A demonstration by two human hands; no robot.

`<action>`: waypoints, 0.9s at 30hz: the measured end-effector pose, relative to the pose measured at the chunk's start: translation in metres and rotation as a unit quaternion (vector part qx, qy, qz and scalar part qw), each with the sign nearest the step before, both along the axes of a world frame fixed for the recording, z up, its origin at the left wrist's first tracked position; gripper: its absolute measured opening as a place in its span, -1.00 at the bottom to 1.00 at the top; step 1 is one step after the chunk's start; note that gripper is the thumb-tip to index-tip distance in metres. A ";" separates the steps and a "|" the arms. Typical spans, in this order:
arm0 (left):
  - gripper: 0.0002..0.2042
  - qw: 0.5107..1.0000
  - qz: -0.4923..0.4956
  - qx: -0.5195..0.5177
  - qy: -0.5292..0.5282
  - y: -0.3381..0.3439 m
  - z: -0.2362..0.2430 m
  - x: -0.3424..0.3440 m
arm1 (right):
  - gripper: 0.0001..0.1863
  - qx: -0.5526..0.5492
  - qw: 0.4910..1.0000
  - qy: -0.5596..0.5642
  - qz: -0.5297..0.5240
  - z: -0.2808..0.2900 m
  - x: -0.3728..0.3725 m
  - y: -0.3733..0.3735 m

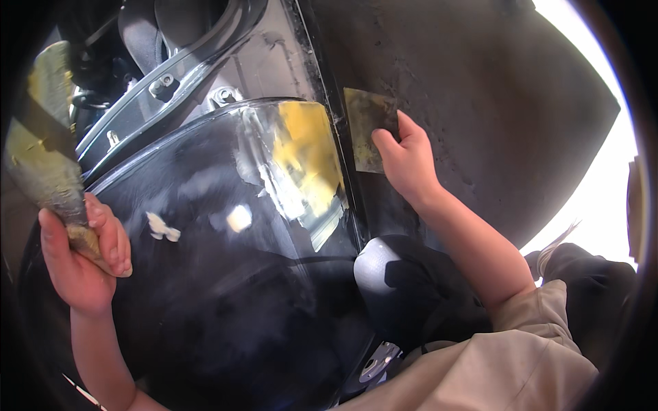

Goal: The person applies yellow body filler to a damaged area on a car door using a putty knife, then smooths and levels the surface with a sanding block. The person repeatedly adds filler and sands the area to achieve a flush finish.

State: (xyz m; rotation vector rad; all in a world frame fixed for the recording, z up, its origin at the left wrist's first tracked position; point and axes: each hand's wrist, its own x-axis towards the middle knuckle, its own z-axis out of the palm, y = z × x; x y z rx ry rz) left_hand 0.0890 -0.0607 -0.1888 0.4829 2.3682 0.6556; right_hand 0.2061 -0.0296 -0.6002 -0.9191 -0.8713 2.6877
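Observation:
My left hand (86,274) is closed around the lower end of a broad putty knife (48,157), raised at the far left. Its blade points up and is smeared with yellowish putty. In my right hand (413,164), a thin square putty spreader (364,127) is pinched between thumb and fingers. The spreader lies against or just above the brown floor, right beside the dark car panel (205,274); whether it touches cannot be told. Yellow putty (305,144) coats the panel's upper right corner, with bare, whitish streaks (271,181) along its left side.
Metal brackets and bolts (163,83) of the car's body frame lie beyond the panel. A white patch (163,227) marks the panel's left part. My dark-trousered knee (391,281) is close to the panel's right edge. Brown floor (493,123) extends to the right, with bright light beyond.

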 end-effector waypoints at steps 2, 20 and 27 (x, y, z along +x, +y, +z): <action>-0.48 0.999 -0.040 0.018 -0.005 -0.002 -0.001 -0.007 | -0.76 0.032 0.998 -0.009 0.048 -0.020 0.008 -0.035; -0.60 0.994 -0.108 -0.005 0.008 -0.001 0.001 -0.007 | -0.62 -0.010 0.991 -0.004 0.134 -0.020 0.016 -0.072; -0.60 0.995 -0.100 -0.006 0.014 -0.001 -0.001 -0.006 | -0.55 0.065 0.991 0.039 0.111 -0.007 0.024 -0.066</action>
